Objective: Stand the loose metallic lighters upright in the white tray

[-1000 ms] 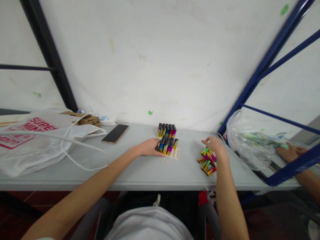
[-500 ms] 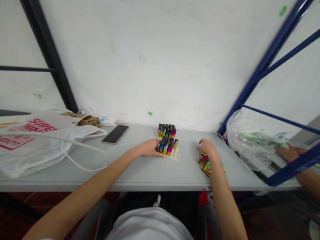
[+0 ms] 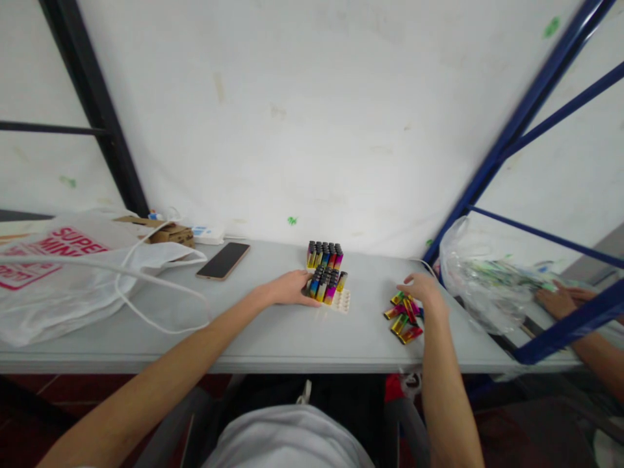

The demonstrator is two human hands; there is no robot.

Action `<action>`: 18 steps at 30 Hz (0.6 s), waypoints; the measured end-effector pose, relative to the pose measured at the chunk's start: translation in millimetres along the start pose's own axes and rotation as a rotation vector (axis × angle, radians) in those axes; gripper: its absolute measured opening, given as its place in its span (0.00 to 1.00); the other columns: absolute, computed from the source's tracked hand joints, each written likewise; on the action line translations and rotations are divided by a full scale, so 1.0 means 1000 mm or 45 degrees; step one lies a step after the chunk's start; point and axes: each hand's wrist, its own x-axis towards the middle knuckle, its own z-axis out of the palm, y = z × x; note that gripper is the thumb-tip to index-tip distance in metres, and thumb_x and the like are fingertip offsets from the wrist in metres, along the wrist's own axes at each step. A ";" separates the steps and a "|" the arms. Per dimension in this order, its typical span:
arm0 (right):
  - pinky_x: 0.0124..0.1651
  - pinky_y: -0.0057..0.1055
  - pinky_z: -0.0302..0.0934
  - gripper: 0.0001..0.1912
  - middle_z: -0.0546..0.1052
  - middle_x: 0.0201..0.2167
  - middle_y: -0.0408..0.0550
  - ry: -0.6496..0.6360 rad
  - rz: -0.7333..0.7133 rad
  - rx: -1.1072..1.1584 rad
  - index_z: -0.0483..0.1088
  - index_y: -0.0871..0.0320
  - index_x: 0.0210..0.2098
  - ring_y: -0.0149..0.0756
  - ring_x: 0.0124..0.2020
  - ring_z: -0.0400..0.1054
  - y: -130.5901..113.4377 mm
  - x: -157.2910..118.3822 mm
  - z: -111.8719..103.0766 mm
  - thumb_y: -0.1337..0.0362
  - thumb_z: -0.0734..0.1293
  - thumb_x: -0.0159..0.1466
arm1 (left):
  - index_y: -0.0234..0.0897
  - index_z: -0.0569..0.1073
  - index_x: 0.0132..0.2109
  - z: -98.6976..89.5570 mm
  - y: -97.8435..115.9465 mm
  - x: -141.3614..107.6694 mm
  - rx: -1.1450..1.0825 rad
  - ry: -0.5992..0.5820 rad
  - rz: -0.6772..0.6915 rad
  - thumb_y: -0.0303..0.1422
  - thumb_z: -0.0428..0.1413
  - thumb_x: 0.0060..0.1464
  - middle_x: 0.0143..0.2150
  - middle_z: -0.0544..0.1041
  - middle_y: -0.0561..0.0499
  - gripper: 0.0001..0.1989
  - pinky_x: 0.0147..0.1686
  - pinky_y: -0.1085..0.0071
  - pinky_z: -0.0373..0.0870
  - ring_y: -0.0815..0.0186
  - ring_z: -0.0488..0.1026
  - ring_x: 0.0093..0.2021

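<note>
Several upright lighters with black tops (image 3: 324,285) fill the left part of a white holed tray (image 3: 343,301). My left hand (image 3: 294,288) is wrapped round the left side of this group, thumb in front. Behind it stands a second block of upright lighters (image 3: 325,254). To the right, a loose pile of shiny coloured lighters (image 3: 404,317) lies on the table. My right hand (image 3: 423,288) is over the back right edge of the pile, its fingers bent and pointing left. Whether a lighter is between those fingers is too small to tell.
A dark phone (image 3: 224,260) lies left on the grey table (image 3: 273,338). Further left are a white plastic bag (image 3: 92,273), a cable and a cardboard box (image 3: 170,234). Clear plastic bags (image 3: 480,279) lie right, beside a blue metal frame (image 3: 468,195). Another person's hands (image 3: 558,299) show beyond it.
My right hand has shifted right, uncovering more of the loose pile. My left hand has stayed at the upright lighters.
</note>
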 end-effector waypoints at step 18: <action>0.40 0.33 0.71 0.15 0.80 0.33 0.49 -0.055 -0.517 0.775 0.71 0.56 0.43 0.40 0.31 0.79 -0.040 -0.026 -0.008 0.51 0.63 0.72 | 0.38 0.76 0.63 0.001 -0.001 -0.002 -0.015 -0.001 0.006 0.49 0.70 0.57 0.61 0.82 0.43 0.33 0.61 0.62 0.72 0.48 0.79 0.60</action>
